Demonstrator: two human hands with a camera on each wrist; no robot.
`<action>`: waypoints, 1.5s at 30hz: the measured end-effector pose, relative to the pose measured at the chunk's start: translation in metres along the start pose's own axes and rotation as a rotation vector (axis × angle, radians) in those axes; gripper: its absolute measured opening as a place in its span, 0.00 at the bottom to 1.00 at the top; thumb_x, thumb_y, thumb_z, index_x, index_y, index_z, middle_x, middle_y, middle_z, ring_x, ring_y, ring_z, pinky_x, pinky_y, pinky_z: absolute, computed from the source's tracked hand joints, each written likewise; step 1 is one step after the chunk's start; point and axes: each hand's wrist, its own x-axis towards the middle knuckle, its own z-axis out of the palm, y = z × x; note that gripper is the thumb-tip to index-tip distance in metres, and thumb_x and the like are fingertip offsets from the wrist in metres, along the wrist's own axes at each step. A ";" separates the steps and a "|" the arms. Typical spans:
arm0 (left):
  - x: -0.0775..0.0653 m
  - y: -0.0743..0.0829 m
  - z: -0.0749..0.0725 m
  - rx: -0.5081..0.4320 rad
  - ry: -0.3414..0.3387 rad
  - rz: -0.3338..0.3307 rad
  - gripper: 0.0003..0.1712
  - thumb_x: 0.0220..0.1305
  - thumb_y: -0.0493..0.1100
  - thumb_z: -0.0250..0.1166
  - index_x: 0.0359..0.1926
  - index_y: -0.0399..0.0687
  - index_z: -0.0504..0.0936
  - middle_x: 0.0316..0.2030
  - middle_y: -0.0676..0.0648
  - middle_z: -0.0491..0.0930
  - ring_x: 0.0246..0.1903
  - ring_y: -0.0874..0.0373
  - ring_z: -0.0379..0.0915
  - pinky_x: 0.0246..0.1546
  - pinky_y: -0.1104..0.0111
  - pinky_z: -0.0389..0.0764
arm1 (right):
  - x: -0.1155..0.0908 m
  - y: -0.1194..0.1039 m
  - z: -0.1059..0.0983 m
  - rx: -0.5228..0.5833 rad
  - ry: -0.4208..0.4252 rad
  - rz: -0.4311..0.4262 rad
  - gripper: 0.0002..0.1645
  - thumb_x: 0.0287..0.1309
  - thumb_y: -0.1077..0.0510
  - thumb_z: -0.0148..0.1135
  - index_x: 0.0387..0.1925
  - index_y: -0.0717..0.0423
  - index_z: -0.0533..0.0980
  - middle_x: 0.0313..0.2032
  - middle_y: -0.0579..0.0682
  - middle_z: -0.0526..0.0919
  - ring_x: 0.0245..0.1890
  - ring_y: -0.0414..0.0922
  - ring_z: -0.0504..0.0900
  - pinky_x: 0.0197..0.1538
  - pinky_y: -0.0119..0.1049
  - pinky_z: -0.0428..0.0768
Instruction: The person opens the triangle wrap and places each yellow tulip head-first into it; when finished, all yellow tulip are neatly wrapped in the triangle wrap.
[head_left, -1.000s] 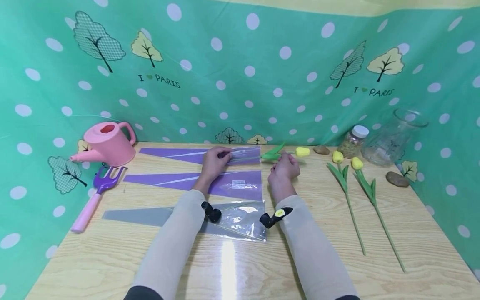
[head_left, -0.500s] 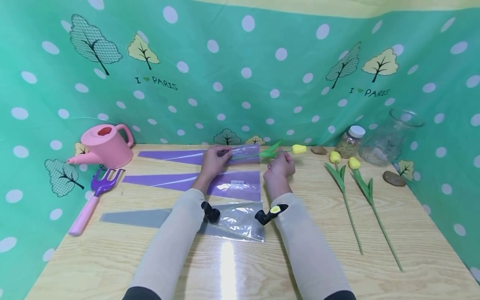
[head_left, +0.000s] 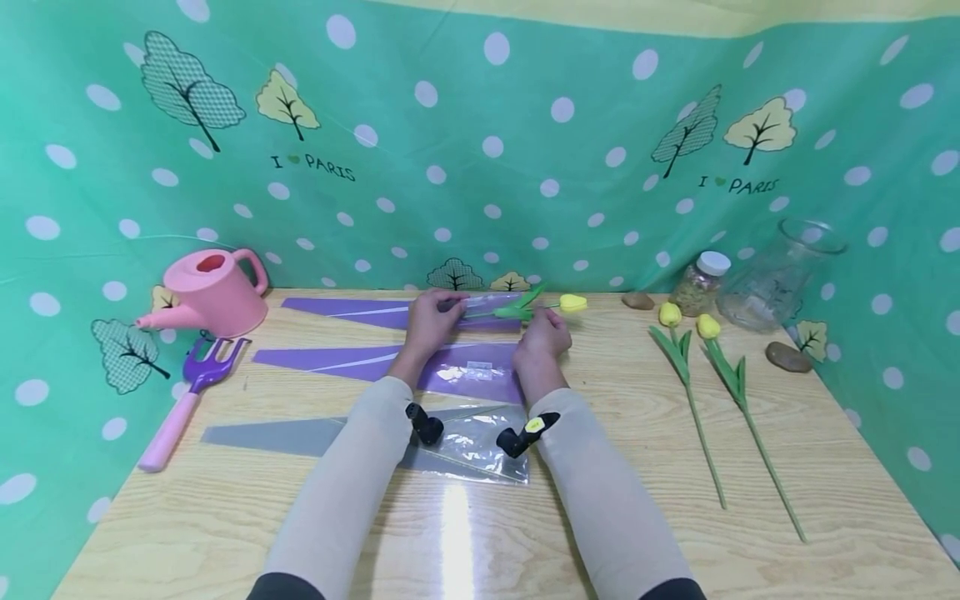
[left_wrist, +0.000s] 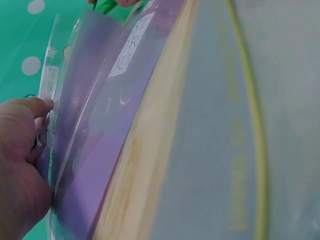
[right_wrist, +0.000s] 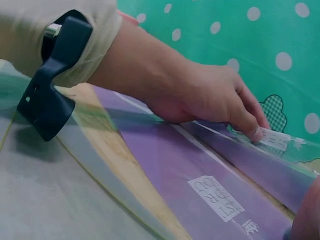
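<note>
My left hand (head_left: 433, 323) pinches the clear upper layer of the rear purple flower sleeve (head_left: 337, 309); in the left wrist view, its thumb and fingers grip the lifted film beside a printed label. At the sleeve's right end, my right hand (head_left: 543, 335) pinches the stem of a yellow artificial tulip (head_left: 573, 302), just below the bloom. The stem lies inside the sleeve, and the green leaves are at its mouth. Only a sliver of my right hand (right_wrist: 307, 215) shows in the right wrist view. Nearer lie a second purple sleeve (head_left: 480, 372) and a grey sleeve (head_left: 277, 435).
Two more yellow tulips (head_left: 696, 417) lie at right. Behind them stand a white-lidded jar (head_left: 697, 287) and a glass vase (head_left: 772, 292), with stones (head_left: 787, 357) nearby. A pink watering can (head_left: 217, 292) and a purple hand fork (head_left: 187, 400) are at left.
My right hand has moved left with the tulip, and the leaves have gone from beyond the sleeve's mouth to over its end. My left hand keeps its grip on the film.
</note>
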 end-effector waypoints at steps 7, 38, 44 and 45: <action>0.000 0.003 0.000 -0.006 -0.001 0.024 0.13 0.67 0.42 0.70 0.51 0.45 0.89 0.52 0.39 0.85 0.57 0.43 0.79 0.69 0.52 0.72 | -0.001 0.001 0.002 -0.056 0.006 -0.005 0.07 0.64 0.65 0.67 0.42 0.55 0.79 0.51 0.52 0.81 0.57 0.47 0.80 0.62 0.34 0.81; -0.002 -0.001 -0.001 0.021 0.011 0.006 0.13 0.68 0.42 0.69 0.51 0.46 0.90 0.53 0.39 0.85 0.58 0.43 0.79 0.67 0.53 0.75 | 0.074 -0.087 -0.077 -1.119 -0.632 -0.468 0.26 0.68 0.60 0.64 0.66 0.57 0.73 0.64 0.58 0.76 0.56 0.52 0.74 0.54 0.39 0.77; -0.001 0.001 0.000 0.013 -0.005 0.012 0.12 0.69 0.41 0.68 0.50 0.45 0.90 0.52 0.39 0.85 0.57 0.44 0.80 0.64 0.53 0.77 | 0.083 -0.084 -0.085 -1.233 -0.728 -0.547 0.25 0.65 0.66 0.62 0.63 0.60 0.75 0.58 0.62 0.80 0.52 0.53 0.77 0.56 0.41 0.76; -0.001 0.001 0.000 0.011 -0.011 0.013 0.12 0.69 0.41 0.68 0.50 0.46 0.90 0.52 0.40 0.85 0.56 0.44 0.80 0.64 0.53 0.77 | 0.083 -0.084 -0.086 -1.234 -0.716 -0.558 0.23 0.65 0.65 0.63 0.62 0.60 0.76 0.56 0.62 0.80 0.52 0.52 0.77 0.55 0.40 0.77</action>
